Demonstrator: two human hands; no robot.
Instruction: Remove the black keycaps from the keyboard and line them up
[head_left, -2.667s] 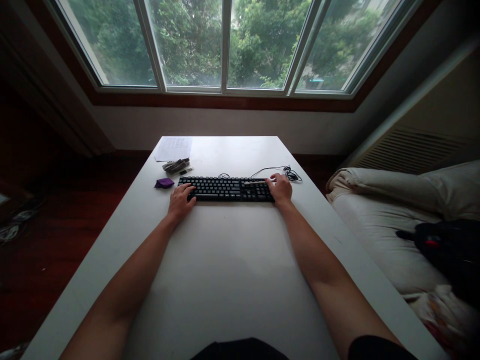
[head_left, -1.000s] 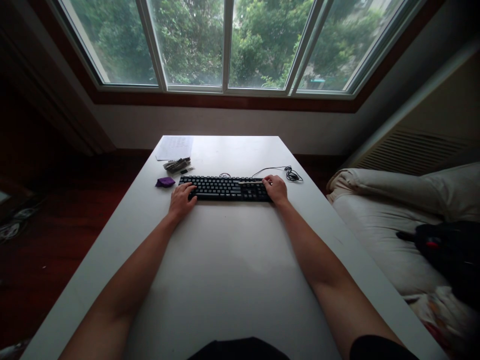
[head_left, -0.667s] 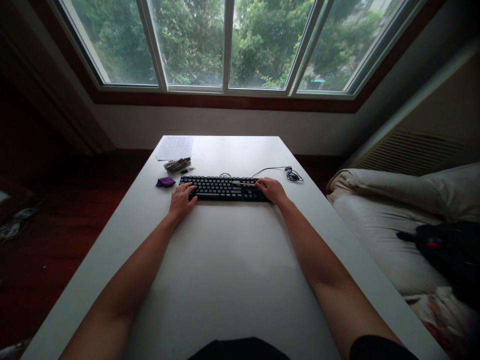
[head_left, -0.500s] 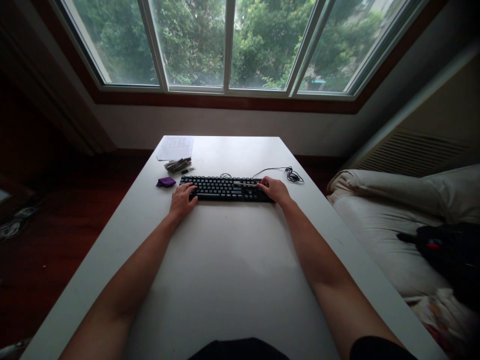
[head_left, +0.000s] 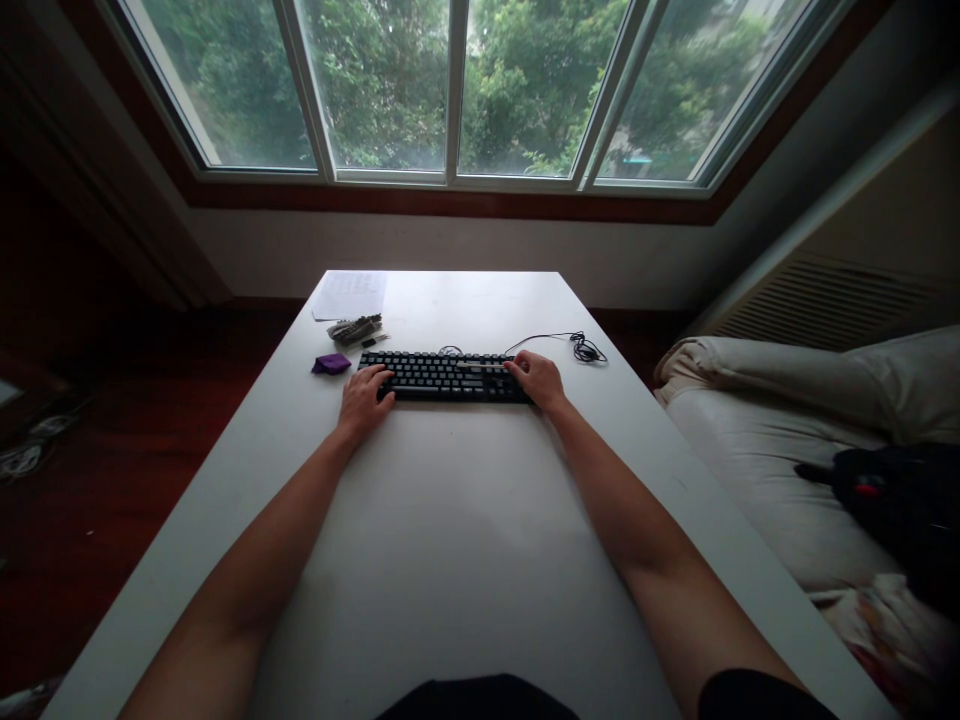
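A black computer keyboard (head_left: 442, 378) lies flat across the white table, long side toward me. My left hand (head_left: 365, 396) holds its left end, fingers over the keys and thumb at the front edge. Over the keyboard's right part, my right hand (head_left: 538, 378) pinches a thin pale stick (head_left: 480, 364). The stick points left, along the upper key rows. Its far tip is too small to make out, and the keyboard's right end is partly hidden by my right hand.
Left of the keyboard lie a crumpled purple cloth (head_left: 331, 364) and a clear bag of small grey parts (head_left: 355, 330). Behind them is a printed paper sheet (head_left: 350, 296). A coiled black cable (head_left: 587, 348) rests at the right. A sofa (head_left: 739, 460) stands beside the table (head_left: 465, 540).
My right hand has moved a little to the left along the keyboard, carrying the pale stick with it. My left hand stays in place.
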